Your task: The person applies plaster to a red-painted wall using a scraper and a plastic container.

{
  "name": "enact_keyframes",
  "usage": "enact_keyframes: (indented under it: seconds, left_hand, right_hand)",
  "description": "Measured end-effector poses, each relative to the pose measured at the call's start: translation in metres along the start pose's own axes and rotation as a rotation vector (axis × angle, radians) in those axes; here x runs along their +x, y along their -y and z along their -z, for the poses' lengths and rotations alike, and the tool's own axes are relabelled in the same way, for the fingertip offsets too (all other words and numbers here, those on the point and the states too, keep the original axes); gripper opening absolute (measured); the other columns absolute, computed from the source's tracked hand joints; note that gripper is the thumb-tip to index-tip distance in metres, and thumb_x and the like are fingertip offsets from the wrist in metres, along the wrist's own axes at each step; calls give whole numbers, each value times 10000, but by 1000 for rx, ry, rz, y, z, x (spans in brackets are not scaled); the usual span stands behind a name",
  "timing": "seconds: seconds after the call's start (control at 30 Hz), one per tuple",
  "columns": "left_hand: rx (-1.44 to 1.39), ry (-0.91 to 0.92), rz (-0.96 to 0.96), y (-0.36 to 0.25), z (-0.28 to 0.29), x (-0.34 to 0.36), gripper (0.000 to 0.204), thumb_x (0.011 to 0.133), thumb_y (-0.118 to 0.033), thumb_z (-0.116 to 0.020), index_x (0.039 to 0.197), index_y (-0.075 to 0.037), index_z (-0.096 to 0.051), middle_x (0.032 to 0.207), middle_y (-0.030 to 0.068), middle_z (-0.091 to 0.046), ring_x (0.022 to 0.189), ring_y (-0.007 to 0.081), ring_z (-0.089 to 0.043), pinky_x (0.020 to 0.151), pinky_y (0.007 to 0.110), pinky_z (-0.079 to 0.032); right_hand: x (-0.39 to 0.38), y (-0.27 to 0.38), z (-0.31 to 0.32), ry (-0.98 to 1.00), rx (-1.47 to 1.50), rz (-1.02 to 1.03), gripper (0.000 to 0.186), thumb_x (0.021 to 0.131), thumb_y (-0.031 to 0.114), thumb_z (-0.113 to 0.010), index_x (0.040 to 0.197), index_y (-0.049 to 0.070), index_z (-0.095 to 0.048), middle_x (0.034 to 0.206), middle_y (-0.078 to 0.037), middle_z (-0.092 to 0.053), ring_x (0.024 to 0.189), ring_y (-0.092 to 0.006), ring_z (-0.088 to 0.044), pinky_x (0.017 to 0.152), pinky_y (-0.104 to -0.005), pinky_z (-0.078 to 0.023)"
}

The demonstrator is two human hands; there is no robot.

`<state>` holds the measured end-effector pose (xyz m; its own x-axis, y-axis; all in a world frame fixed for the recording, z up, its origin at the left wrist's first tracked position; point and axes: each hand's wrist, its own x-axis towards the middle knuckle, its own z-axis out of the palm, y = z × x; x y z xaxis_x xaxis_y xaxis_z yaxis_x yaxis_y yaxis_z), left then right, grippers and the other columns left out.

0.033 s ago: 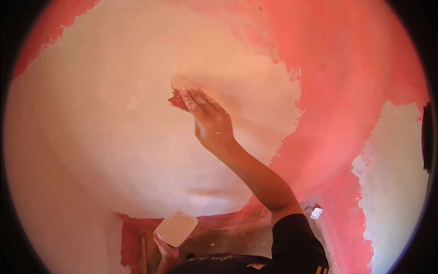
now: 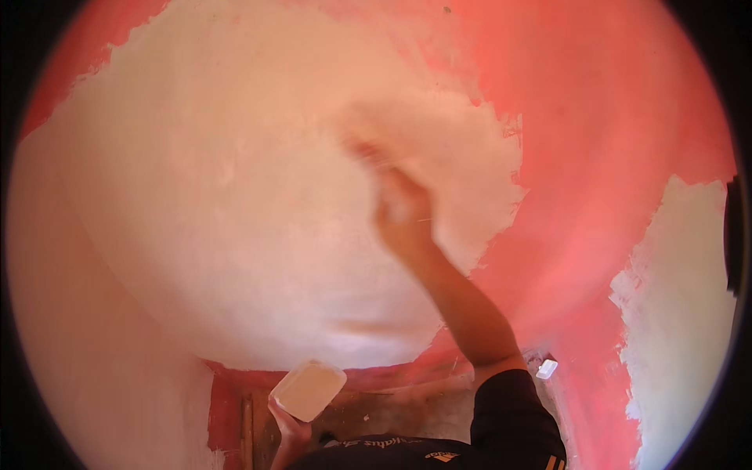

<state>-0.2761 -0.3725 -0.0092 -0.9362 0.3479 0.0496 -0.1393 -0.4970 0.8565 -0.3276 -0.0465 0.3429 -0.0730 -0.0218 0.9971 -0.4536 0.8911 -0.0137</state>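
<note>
My right hand (image 2: 399, 184) is raised to the pale coated patch on the wall (image 2: 219, 235) and smeared by motion. A reddish-brown flat piece (image 2: 366, 149) shows at its fingertips, blurred; its exact kind cannot be made out. Low in the picture, my left hand (image 2: 290, 423) is closed on a whitish tub (image 2: 312, 392), rectangular with rounded corners and tilted, its pale broad face showing.
Bare red wall (image 2: 580, 141) borders the pale patch with a ragged edge. Another pale patch (image 2: 681, 290) lies at the right. A small white box-like object (image 2: 547, 368) sits by the lower right wall. Brown ground (image 2: 423, 407) shows below.
My right hand has moved right and slightly down across the pale patch, with the reddish-brown piece, and is now blurred. The left hand and tub have shifted slightly right.
</note>
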Motion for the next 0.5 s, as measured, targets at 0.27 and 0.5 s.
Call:
enact_keyframes:
  seconds: [0.27, 0.5]
  left_hand:
    - [-354, -195, 95, 49, -39, -9, 698, 1024, -639, -271, 1403, -108, -520, 1326, 63, -626, 1173, 274, -630, 931, 417, -546]
    - [-245, -180, 0, 55, -27, -14, 705, 1023, -639, -267, 1410, -105, -517, 1351, 60, -613, 1205, 276, -613, 961, 416, -529]
  right_hand:
    - [36, -99, 45, -374, -380, 26, 396, 907, -77, -500, 1244, 35, -674, 1189, -82, -719, 1072, -232, -692, 838, -354, -567]
    - [3, -32, 2, -12, 199, 15, 569, 819, -184, -414, 1287, 42, -643, 1245, -123, -694, 1218, -252, -639, 1046, -351, -491]
